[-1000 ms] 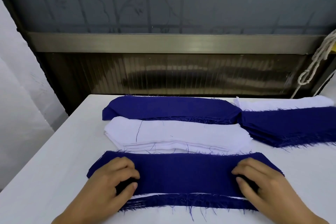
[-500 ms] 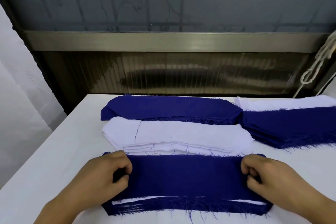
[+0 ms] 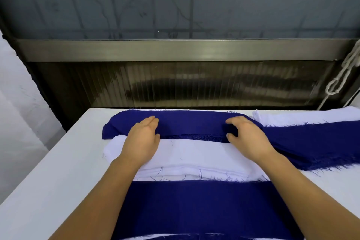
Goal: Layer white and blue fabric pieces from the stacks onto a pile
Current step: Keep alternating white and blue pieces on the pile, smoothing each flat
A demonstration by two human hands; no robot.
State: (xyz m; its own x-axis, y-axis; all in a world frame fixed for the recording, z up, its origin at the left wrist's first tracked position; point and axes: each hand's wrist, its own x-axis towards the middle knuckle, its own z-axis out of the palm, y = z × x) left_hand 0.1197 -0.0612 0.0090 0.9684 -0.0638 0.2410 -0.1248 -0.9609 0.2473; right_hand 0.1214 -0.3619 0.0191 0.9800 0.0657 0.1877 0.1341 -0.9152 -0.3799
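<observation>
Fabric stacks crowd white table (image 3: 58,161) — dark ribbed panel (image 3: 194,85) behind.

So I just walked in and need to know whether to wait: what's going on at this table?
A person is layering fabric pieces. Both arms reach over the near pile, which has a blue piece on top, and over the white stack to the blue stack at the back. The left hand lies flat at its left end; the right hand pinches its front edge. More blue and white fabric lies at the right. No piece is lifted yet.
</observation>
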